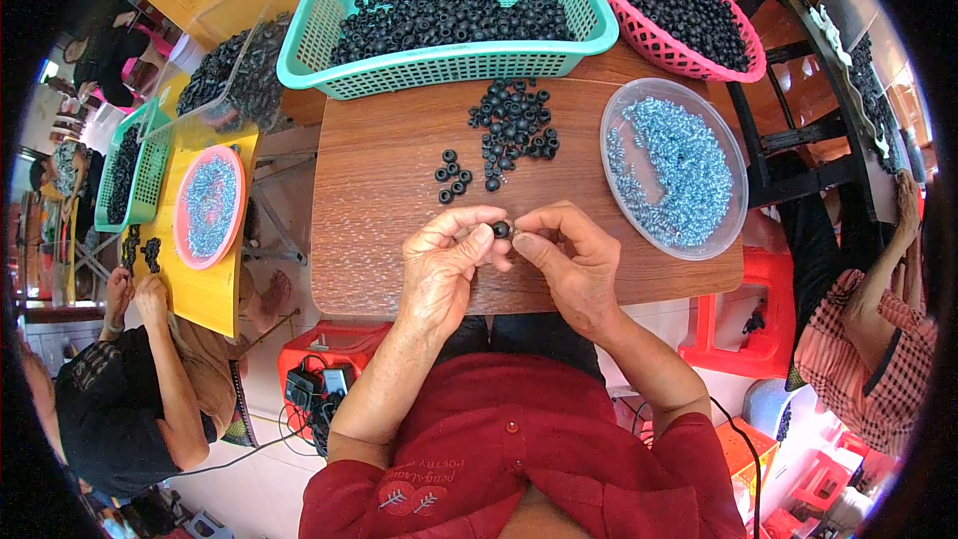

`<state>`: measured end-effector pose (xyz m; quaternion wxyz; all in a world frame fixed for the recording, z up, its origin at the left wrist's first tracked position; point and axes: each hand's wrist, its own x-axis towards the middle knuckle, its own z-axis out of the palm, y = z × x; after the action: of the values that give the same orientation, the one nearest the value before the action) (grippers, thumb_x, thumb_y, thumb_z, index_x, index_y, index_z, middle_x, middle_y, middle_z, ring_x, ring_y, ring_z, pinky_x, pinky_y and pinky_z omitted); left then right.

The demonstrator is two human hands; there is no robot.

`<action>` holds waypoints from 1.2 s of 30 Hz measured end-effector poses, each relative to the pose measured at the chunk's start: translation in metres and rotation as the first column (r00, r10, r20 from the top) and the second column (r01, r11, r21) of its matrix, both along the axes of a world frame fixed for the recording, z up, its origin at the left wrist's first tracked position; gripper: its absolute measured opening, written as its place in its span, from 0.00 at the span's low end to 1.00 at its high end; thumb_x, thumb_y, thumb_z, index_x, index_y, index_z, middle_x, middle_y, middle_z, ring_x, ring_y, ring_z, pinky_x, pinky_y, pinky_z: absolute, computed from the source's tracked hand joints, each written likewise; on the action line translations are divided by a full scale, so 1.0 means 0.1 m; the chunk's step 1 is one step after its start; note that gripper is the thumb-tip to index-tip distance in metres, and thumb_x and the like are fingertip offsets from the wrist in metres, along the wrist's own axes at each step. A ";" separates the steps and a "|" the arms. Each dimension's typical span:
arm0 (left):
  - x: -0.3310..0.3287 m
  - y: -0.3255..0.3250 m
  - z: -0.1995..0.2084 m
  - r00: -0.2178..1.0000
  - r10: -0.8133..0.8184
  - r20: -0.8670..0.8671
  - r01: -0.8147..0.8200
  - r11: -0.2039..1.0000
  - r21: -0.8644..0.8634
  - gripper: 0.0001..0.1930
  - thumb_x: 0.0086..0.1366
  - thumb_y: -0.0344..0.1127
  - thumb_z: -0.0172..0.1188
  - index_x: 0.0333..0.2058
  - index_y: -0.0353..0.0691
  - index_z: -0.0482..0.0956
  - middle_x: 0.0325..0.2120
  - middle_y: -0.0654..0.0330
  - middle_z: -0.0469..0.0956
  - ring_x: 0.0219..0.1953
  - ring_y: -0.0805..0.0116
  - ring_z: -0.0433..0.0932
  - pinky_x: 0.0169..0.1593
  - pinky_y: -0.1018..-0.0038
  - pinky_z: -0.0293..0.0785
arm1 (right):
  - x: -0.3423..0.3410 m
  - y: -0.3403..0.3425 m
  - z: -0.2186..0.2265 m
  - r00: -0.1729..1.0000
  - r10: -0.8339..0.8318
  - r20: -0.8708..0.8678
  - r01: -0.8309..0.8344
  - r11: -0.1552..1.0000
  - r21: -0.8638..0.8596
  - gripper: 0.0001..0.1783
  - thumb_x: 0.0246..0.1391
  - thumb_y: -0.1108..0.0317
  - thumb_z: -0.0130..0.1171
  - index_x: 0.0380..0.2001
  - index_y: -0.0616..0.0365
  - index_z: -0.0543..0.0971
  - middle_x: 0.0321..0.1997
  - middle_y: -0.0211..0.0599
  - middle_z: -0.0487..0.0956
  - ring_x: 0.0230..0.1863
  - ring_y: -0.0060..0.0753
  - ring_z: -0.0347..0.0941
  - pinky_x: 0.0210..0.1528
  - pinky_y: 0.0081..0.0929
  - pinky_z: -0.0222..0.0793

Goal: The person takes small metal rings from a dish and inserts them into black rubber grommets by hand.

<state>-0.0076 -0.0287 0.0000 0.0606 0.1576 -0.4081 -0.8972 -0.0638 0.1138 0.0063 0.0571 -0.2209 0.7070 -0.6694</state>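
Note:
Over the near part of the brown table (389,160), my left hand (444,260) pinches a small black round part (501,230) with a hollow middle between thumb and fingers. My right hand (574,265) meets it from the right, thumb and forefinger pressed together at the part's side. What those right fingertips hold is too small to make out. Just beyond my hands lie a loose pile of similar black parts (514,120) and a smaller cluster of them (452,178). A round clear tray (733,175) to the right carries many small translucent blue pieces (689,165).
At the back stand a teal basket (449,58) and a pink basket (689,62), both full of black parts. To the left, another person (130,379) works at a yellow table (215,299); a person in checks (858,359) sits right. Red stools (743,339) flank my table.

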 end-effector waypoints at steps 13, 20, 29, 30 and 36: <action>0.04 0.06 -0.09 0.997 -0.075 0.005 0.075 0.993 -0.091 0.10 0.59 0.23 0.57 0.41 0.28 0.75 0.33 0.51 0.78 0.31 0.65 0.79 0.31 0.72 0.79 | 0.00 0.00 0.00 0.993 0.030 0.116 -0.026 0.999 -0.036 0.05 0.48 0.81 0.58 0.31 0.64 0.77 0.29 0.33 0.74 0.31 0.21 0.72 0.33 0.19 0.68; 0.04 -0.02 -0.10 0.985 -0.170 0.015 0.168 0.982 0.087 0.09 0.61 0.25 0.55 0.41 0.29 0.74 0.33 0.51 0.78 0.30 0.65 0.79 0.30 0.71 0.79 | -0.05 0.08 0.07 0.982 0.055 0.182 -0.045 0.997 -0.054 0.06 0.49 0.81 0.59 0.33 0.64 0.78 0.32 0.29 0.76 0.32 0.18 0.71 0.36 0.16 0.68; 0.04 0.02 -0.15 0.991 -0.132 -0.034 0.135 0.980 0.149 0.10 0.61 0.29 0.58 0.41 0.32 0.74 0.30 0.58 0.77 0.29 0.71 0.76 0.32 0.76 0.73 | 0.00 0.09 0.06 0.991 0.084 -0.104 -0.079 0.995 0.055 0.07 0.47 0.82 0.60 0.32 0.64 0.79 0.32 0.32 0.75 0.33 0.19 0.69 0.35 0.16 0.65; 0.05 0.02 -0.14 0.991 -0.131 -0.034 0.135 0.980 0.149 0.10 0.61 0.29 0.58 0.41 0.32 0.74 0.30 0.58 0.77 0.29 0.71 0.76 0.32 0.76 0.73 | 0.00 0.09 0.05 0.991 0.085 -0.104 -0.080 0.995 0.055 0.07 0.47 0.82 0.60 0.32 0.64 0.79 0.32 0.32 0.75 0.33 0.19 0.69 0.35 0.16 0.65; 0.08 0.06 -0.13 0.998 -0.040 -0.050 0.039 0.999 -0.031 0.10 0.59 0.26 0.60 0.40 0.31 0.75 0.28 0.59 0.77 0.28 0.73 0.76 0.32 0.77 0.74 | 0.00 0.08 0.02 0.989 0.111 -0.096 -0.103 0.991 0.086 0.07 0.46 0.82 0.60 0.32 0.65 0.79 0.31 0.32 0.75 0.33 0.20 0.69 0.34 0.17 0.65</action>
<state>0.0007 -0.0232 -0.0128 0.0556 0.1256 -0.4229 -0.8957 -0.0642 0.1215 0.0087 0.0664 -0.2895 0.7224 -0.6244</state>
